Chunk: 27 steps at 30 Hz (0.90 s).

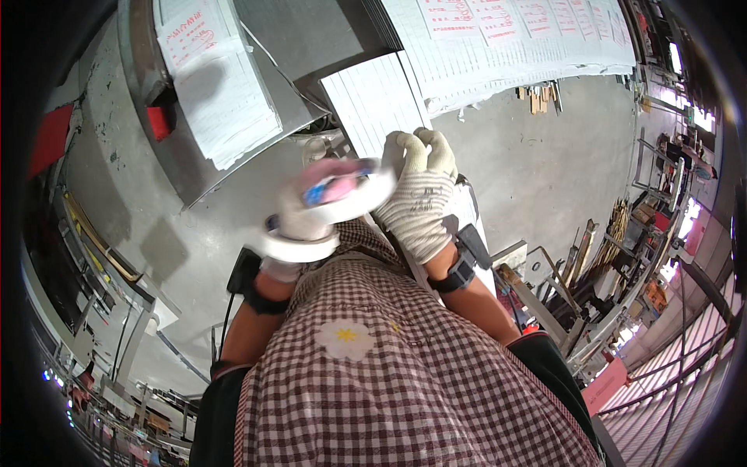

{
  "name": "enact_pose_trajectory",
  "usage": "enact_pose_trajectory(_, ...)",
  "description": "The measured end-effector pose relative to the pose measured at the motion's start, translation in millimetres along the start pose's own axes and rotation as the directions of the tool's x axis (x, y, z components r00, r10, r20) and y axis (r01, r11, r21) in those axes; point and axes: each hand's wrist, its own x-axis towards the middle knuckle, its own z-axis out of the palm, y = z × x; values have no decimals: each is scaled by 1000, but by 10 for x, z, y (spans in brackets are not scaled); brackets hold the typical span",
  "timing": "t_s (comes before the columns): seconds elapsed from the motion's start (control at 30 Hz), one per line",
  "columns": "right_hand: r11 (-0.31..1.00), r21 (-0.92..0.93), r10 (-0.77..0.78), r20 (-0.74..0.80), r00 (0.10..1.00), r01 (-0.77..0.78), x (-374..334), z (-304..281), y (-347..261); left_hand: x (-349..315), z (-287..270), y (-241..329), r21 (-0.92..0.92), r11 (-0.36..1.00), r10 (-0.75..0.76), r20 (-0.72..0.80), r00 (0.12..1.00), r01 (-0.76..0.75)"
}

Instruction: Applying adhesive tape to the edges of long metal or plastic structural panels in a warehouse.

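Note:
My left hand (299,210), gloved and smeared by motion, is closed on a white ring-shaped roll of tape (366,201) with pink and blue showing inside it. A second white roll (299,247) sits around the same hand near the wrist. Just to the right, my right hand (420,198) wears a pale knitted glove. Its fingers are bent and pressed together over the long white strips (373,101), which run from the far bench toward my body. The undersides of those fingers are hidden.
Far right, a large stack (529,58) is covered with printed white sheets with red marks. A grey metal bench (311,39) holds a paper-covered panel (222,109) at its left. Timber and frames (580,265) lean along the right side. A checked apron (342,389) covers my front.

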Motion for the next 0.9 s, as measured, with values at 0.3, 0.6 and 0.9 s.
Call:
enact_pose_trajectory(0.3, 800, 314, -595, 304, 744, 512, 349, -852, 181, 481, 235, 452, 878, 153, 372, 374, 850, -453)
enact_pose_trajectory(0.6, 999, 22, -52, 530, 846, 47, 833, -572, 771, 616, 50, 66, 766, 147, 401, 532, 746, -626)
enact_pose_trajectory(0.9, 446, 613, 155, 665, 731, -652, 609, 193, 1434, 681, 60, 79, 748, 162, 432, 532, 728, -643)
